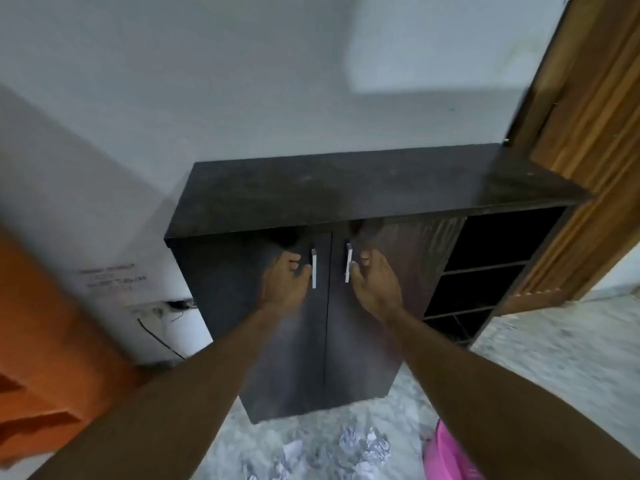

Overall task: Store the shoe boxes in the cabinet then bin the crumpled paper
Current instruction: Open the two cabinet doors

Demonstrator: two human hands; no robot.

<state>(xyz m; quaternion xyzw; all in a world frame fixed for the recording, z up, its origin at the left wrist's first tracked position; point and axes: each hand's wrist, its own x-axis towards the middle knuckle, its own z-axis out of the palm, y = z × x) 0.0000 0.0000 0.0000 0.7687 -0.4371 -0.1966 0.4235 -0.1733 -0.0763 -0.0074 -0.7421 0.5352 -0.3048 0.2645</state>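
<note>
Both arms reached forward to the dark cabinet (346, 188), which stood against the wall with its two doors closed. The left hand (285, 282) had its fingers curled at the left door handle (314, 268), and the right hand (372, 282) was at the right door handle (348, 263) in the same way; motion blur made it impossible to tell whether either hand actually gripped its bar or was only touching it. The paired, mirrored placement suited pulling both doors open together, which I judged to be the step in hand, since the boxes needed an open compartment.

No shoe boxes showed anywhere in view (they may have lain outside it). The crumpled paper (362, 445) lay in pale wads on the marbled floor, in front of the cabinet's foot and between the forearms. Just beside it, at the lower right, was the edge of a pink bin (446, 459), partly hidden by the right forearm, handy for the later binning.

The open shelves (485, 271) on the cabinet's right side looked dark and bare, so storing seemed not yet begun
</note>
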